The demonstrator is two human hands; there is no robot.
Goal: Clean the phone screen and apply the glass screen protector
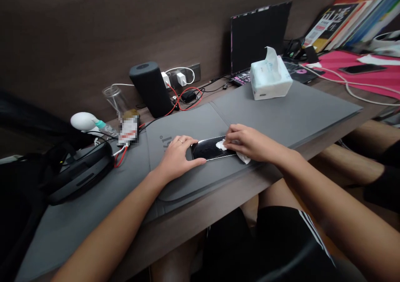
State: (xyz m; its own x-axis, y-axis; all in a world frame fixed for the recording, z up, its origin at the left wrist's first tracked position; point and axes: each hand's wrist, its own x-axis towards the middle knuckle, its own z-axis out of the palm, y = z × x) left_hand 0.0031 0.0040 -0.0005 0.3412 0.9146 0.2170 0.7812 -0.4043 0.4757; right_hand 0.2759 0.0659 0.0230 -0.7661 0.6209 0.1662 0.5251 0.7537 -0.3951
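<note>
A black phone (208, 148) lies flat, screen up, on the grey desk mat (300, 111). My left hand (176, 157) grips the phone's left end, thumb along its near edge and fingers over the far edge. My right hand (250, 142) presses a crumpled white tissue (222, 145) onto the right part of the screen, fingers pinched around it. More of the tissue sticks out under the palm.
A white tissue pack (270, 77) stands on the mat's far side in front of a laptop (259, 36). A dark speaker (151, 88), chargers and red cables sit by the wall. Headphones (79, 173), a bottle and a glass are at left. Books and another phone (362, 68) lie at right.
</note>
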